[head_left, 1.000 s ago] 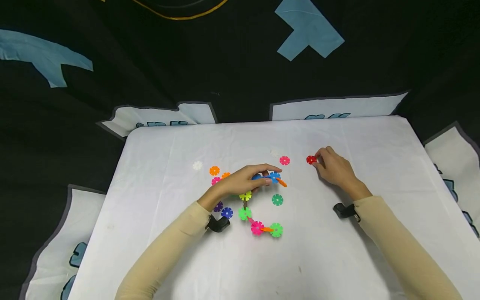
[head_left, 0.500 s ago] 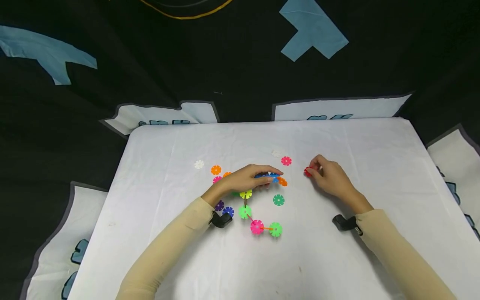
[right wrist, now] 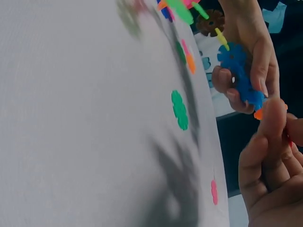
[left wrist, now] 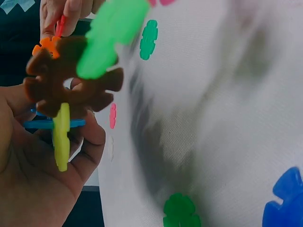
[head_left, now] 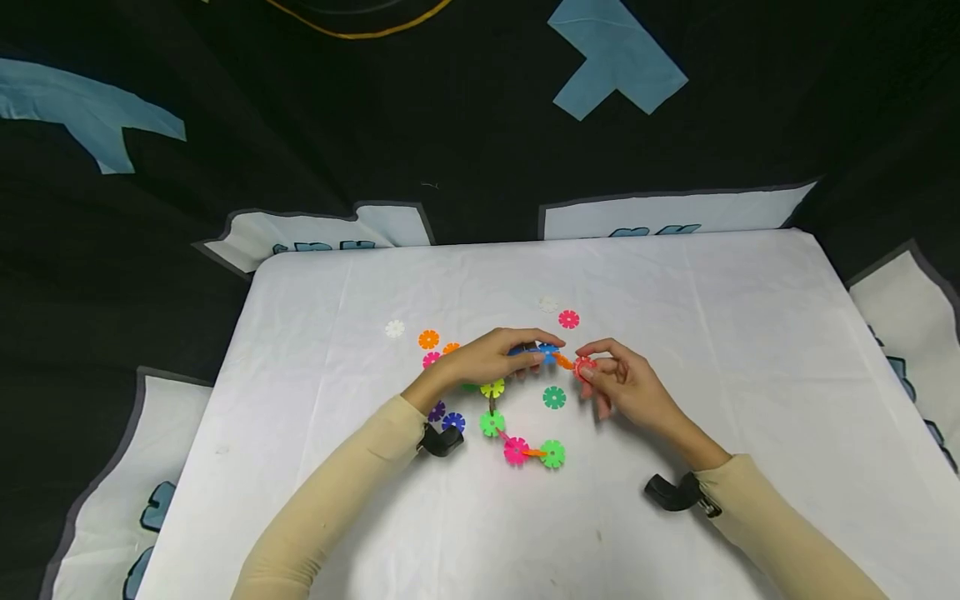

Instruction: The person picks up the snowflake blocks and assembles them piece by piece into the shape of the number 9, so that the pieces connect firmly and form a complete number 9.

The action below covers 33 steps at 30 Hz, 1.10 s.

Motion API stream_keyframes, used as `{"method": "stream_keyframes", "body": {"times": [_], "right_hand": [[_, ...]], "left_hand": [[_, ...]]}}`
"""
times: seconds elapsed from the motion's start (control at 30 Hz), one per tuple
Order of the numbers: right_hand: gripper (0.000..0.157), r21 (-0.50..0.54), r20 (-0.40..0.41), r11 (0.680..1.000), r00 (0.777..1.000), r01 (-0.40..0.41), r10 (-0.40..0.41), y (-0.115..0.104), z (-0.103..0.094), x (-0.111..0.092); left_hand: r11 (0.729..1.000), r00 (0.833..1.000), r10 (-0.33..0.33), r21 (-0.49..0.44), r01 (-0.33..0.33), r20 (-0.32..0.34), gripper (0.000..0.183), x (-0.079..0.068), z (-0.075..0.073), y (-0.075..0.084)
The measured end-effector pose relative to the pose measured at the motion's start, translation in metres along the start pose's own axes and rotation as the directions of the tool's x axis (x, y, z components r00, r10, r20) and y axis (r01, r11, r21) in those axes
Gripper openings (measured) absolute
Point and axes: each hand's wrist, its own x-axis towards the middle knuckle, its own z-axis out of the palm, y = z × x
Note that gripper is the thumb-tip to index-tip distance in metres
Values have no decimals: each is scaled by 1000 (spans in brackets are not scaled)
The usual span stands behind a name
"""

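My left hand [head_left: 487, 358] grips the blue notched plastic discs [right wrist: 232, 57] of a linked chain, held above the table. From there the chain runs through a yellow disc [left wrist: 61, 142], a brown disc [left wrist: 40, 66], a light green disc [head_left: 492, 423] and a pink disc [head_left: 516, 451] to another light green disc [head_left: 552, 454]. At the other end, an orange disc [head_left: 563, 361] sticks out toward my right hand [head_left: 633, 390]. That hand pinches a red disc [head_left: 583, 368] right at the orange one's edge; fingers hide whether they interlock.
Loose discs lie on the white table [head_left: 375, 517]: teal green [head_left: 554, 397], pink [head_left: 568, 319], white [head_left: 394, 328], orange [head_left: 428, 339], dark blue [head_left: 453, 422] and purple [head_left: 437, 411]. A dark curtain [head_left: 375, 125] hangs behind the table.
My right hand has carried the red disc left and nearer to me, up to the orange disc at the chain's end. The left hand has stayed nearly still with the chain.
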Motion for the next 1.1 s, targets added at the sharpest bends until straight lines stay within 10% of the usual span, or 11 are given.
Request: {"method": "stream_keyframes", "body": {"times": [0.57,1.1], "right_hand": [[31,223,-8,973,998,60,-59,5,13,-4],[29,197,-109,972,988,131,-111,9,32,-5]], "left_hand": [[1000,1000,0,-6,0,-13,37,0,2,2],[976,998,-35,-217,23,-55,16,12,11,-2]]}}
